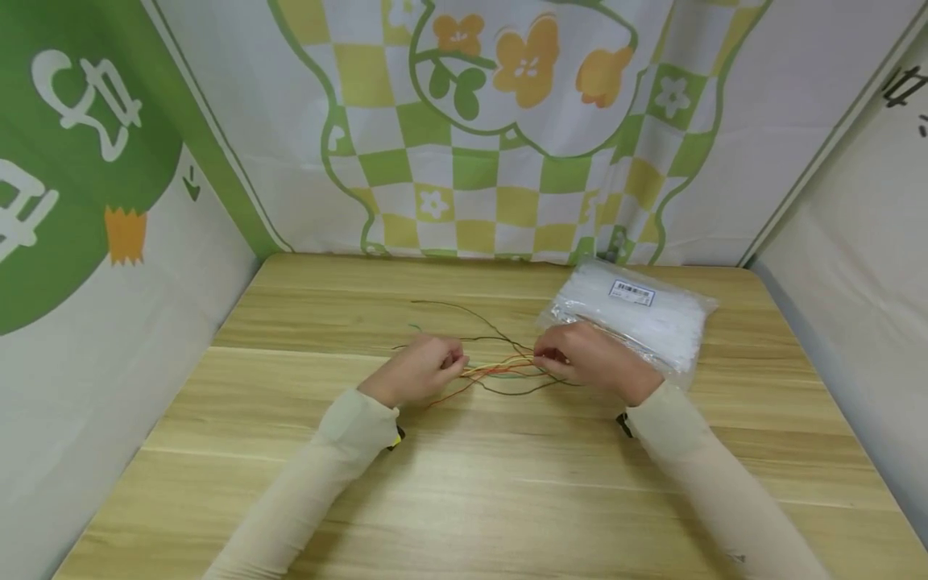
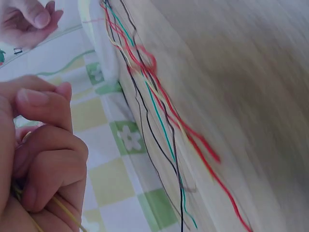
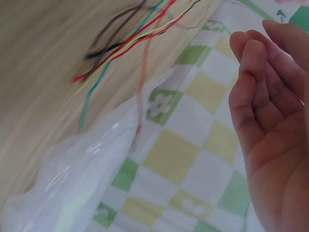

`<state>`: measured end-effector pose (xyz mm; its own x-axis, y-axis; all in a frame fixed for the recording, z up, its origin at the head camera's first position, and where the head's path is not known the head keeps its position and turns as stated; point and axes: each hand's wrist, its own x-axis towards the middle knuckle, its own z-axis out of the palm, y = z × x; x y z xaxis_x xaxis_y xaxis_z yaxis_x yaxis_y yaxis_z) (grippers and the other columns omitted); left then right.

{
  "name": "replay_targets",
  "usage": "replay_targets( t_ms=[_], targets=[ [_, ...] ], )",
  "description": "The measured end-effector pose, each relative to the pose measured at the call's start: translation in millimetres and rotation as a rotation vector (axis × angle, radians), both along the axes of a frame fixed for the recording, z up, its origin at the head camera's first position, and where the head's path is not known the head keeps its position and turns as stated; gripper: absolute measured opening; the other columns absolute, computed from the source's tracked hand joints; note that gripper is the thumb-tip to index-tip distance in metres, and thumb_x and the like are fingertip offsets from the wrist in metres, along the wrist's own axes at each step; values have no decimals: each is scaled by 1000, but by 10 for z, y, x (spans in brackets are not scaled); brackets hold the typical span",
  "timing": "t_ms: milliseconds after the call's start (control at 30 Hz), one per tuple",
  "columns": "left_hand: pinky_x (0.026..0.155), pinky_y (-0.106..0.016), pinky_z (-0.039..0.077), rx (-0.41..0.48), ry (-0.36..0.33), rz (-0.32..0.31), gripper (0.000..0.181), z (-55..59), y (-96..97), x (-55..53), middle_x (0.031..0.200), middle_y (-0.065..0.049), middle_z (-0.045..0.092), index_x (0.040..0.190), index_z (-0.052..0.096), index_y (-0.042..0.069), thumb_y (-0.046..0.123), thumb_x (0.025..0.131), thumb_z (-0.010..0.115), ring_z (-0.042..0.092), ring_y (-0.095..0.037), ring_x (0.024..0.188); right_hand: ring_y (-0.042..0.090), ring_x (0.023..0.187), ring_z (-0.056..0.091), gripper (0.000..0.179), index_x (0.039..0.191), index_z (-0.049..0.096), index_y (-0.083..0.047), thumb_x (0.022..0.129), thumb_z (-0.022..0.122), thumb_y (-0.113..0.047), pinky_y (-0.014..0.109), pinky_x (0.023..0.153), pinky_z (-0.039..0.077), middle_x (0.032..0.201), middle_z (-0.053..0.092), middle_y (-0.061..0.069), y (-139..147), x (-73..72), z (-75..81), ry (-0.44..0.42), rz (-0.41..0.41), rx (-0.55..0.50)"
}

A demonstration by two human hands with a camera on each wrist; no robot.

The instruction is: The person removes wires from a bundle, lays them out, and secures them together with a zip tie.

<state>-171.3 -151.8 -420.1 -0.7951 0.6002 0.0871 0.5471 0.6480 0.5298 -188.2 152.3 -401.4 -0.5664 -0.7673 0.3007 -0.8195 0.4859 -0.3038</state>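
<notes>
The left hand [image 1: 415,370] has its fingers curled round a yellow wire [image 2: 64,210], which runs out below that grip. The right hand [image 1: 598,362] has bent fingers drawn close together; whether its grip holds a wire cannot be told. Between the two grips, a loose bundle of red, yellow, green and dark wires [image 1: 502,372] lies on the bench [image 1: 464,491], some ends reaching past the left grip. Just beyond the right grip sits a clear plastic bag [image 1: 652,318] with white contents and a label [image 1: 631,292].
</notes>
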Motion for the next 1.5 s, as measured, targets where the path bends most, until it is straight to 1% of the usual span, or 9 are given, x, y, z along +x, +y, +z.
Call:
replay_targets(
  t_ms=[67, 233, 433, 567, 800, 1033, 1200, 1367, 1500],
  targets=[
    [59, -20, 38, 22, -5, -14, 24, -19, 47, 2, 70, 4, 57, 92, 68, 5, 14, 110, 55, 40, -3, 58, 2, 70, 58, 6, 90, 77, -10, 96, 78, -11, 23, 65, 52, 82, 72, -4, -75, 13, 15, -16, 11, -3],
    [54, -21, 36, 33, -40, -10, 15, -33, 158, 24, 65, 4, 58, 101, 68, 9, 20, 109, 60, 39, -3, 52, 3, 72, 62, 5, 93, 78, -8, 97, 76, -10, 22, 66, 54, 86, 74, -1, -257, 48, 43, -36, 57, -18],
    [54, -19, 35, 35, -55, -8, 14, -59, 276, 35, 72, 5, 62, 96, 69, 9, 18, 106, 62, 39, -2, 53, 6, 74, 65, 5, 95, 78, -7, 98, 75, -9, 21, 67, 55, 88, 75, 1, -428, 88, 29, 16, 107, -48],
    [58, -19, 39, 57, -47, -26, 11, -68, 341, 47, 79, 2, 65, 97, 68, 9, 15, 105, 62, 44, -3, 59, 7, 79, 69, 7, 98, 79, -8, 100, 74, -12, 22, 71, 57, 91, 77, 2, -517, 119, -15, 13, 104, -59],
    [59, -19, 37, 80, -47, -74, 11, -58, 424, 62, 73, 3, 54, 105, 67, 8, 5, 101, 57, 40, -3, 56, 9, 81, 71, 9, 96, 77, -9, 102, 71, -11, 26, 73, 59, 90, 76, 1, -588, 170, -62, 22, 52, -98],
    [63, -20, 41, 75, -29, -91, 10, -54, 422, 63, 77, 5, 57, 104, 67, 11, 8, 104, 57, 42, -2, 60, 6, 76, 65, 13, 88, 73, -10, 100, 70, -5, 22, 68, 56, 86, 74, 0, -581, 167, -93, -33, 62, -173],
    [64, -21, 40, 39, -8, -163, 22, -69, 365, 57, 75, 7, 50, 99, 65, 11, 19, 112, 49, 41, -3, 63, 4, 67, 54, 17, 80, 69, -10, 94, 69, 0, 19, 61, 47, 75, 65, -2, -508, 127, -92, -69, 75, -210],
    [63, -21, 37, 12, -73, -194, 32, -69, 282, 63, 71, 6, 45, 89, 55, 14, 25, 116, 42, 37, -3, 61, 3, 63, 49, 20, 74, 65, -12, 86, 67, 3, 20, 59, 44, 68, 58, -6, -387, 72, -99, -72, 32, -206],
    [61, -22, 36, -19, -125, -198, 32, -64, 266, 83, 69, 6, 44, 88, 50, 16, 26, 117, 38, 36, -4, 56, 1, 66, 54, 18, 78, 70, -14, 90, 68, -1, 20, 61, 49, 72, 64, -8, -340, 60, -107, -113, 5, -167]
  ],
)
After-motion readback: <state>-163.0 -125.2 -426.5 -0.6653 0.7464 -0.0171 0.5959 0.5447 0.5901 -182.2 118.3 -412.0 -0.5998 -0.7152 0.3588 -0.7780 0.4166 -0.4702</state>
